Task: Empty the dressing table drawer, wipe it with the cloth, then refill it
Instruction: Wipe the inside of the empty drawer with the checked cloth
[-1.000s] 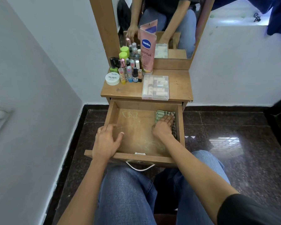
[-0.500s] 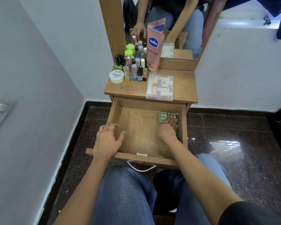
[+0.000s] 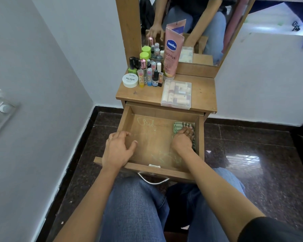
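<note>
My right fingers [image 3: 188, 131] are lying nearly flat, pressing down on the cloth [image 3: 177, 126] without curling round it; the right hand [image 3: 182, 139] is covering most of its near half. The left fingers [image 3: 122, 135] are hanging loosely bent over the drawer's left wall with the thumb spread inside. The left hand [image 3: 117, 149] is resting there as a brace, not clamping anything that I can make out.

The cloth, green and striped, is sitting on the drawer [image 3: 164, 169] floor in the back-right corner, against the right wall. Its long axis is running front to back along that wall, the exposed end pointing toward the drawer's back panel.

I am judging this as the wiping step. The drawer is holding nothing but the cloth, and the emptying is looking done. The lotion tube [image 3: 172, 53], the small bottles [image 3: 150, 74], the white jar [image 3: 130, 80] and the clear box [image 3: 177, 94] are all standing on the tabletop [image 3: 203, 91] behind the drawer.

Pale scribbled marks are showing on the drawer floor, near the back-left corner and near the front wall. So the next move is probably calling for a firm sweep from the right wall across to the left. The bracing hand would need to be clearing its thumb out of the way, and refilling would come after that.
</note>
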